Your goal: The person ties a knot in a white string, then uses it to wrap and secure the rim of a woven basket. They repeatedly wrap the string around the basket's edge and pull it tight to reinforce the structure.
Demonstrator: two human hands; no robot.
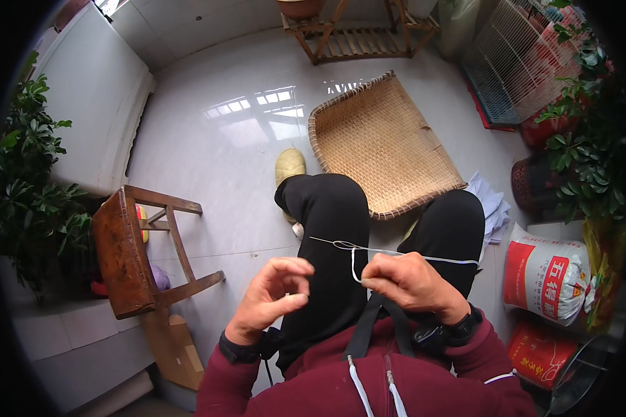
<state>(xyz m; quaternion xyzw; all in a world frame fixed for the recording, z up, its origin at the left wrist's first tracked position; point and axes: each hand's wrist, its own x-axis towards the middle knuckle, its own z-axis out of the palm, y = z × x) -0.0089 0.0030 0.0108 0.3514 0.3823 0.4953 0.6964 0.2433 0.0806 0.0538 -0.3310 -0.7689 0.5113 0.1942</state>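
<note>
Head view: a pale, glossy floor (188, 194) spreads across the room, window light mirrored on it. At far left stands a white cabinet (94, 104), with leafy plants (31, 229) at both sides of the view. A wire cage (515, 62) is at upper right, a slatted wooden rack (368, 45) at the top. Closer in, a woven tray (382, 146) lies just ahead of the knees, a brown wooden stool (129, 254) is at left, and a red-and-white sack (546, 274) sits at right above a red tin (542, 354). Floor runs from the stool to the tray's bound rim. The left hand (268, 299) hovers, fingers loosely curled, thumb and forefinger apart. The right hand (414, 281) pinches white cord (431, 258) over the lap; looped onto the cord, a thin needle (321, 240) points left.
</note>
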